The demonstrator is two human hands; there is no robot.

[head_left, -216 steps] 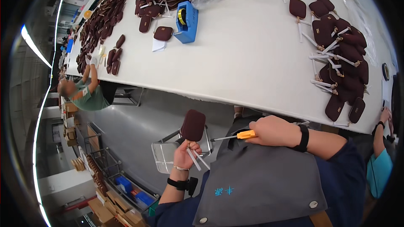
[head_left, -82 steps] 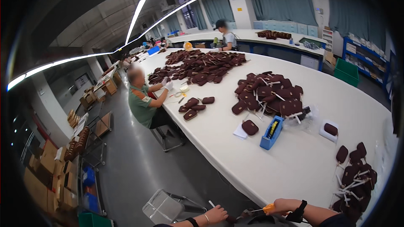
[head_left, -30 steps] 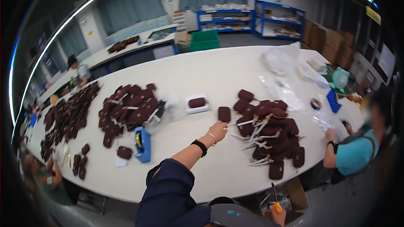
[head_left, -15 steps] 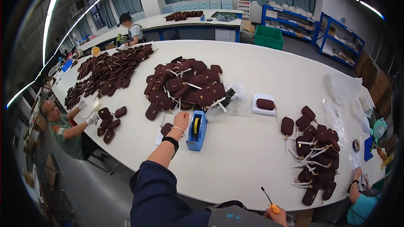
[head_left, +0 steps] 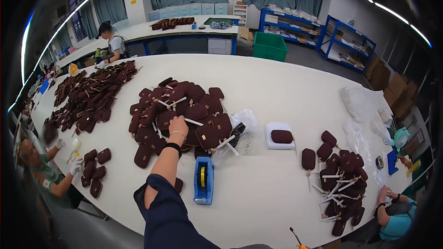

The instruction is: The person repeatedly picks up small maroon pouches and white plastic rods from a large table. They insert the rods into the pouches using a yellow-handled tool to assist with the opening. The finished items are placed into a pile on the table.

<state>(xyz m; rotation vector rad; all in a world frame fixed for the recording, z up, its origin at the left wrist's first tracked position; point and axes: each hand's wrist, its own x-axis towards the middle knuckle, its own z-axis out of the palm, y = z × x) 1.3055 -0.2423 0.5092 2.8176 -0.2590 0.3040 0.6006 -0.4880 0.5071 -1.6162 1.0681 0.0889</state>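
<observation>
My left hand [head_left: 176, 127] reaches onto a large heap of maroon zip pouches [head_left: 207, 106], its fingers bent round the edge of one pouch [head_left: 165, 120] near the front. White strips hang from several pulls. Just below the heap, right of my left forearm, stands a blue tape dispenser [head_left: 210, 186] with a yellow roll. At the lower edge pokes up a thin dark-shafted tool [head_left: 296, 236] with an orange handle; my right hand around that handle is almost wholly cut off by the picture's edge.
A maroon pouch [head_left: 282, 136] lies on a white block [head_left: 272, 126]. Clear plastic bags [head_left: 247, 127] touch the heap. More tagged pouches [head_left: 350, 180] lie at the right. Co-workers stand left [head_left: 53, 177], far left [head_left: 113, 44] and right [head_left: 394, 219]; another pouch heap [head_left: 92, 94] spreads at left.
My left hand has moved from beside the tape dispenser forward onto the pouch heap. The view has shifted, and my right hand has slipped almost out of the lower edge.
</observation>
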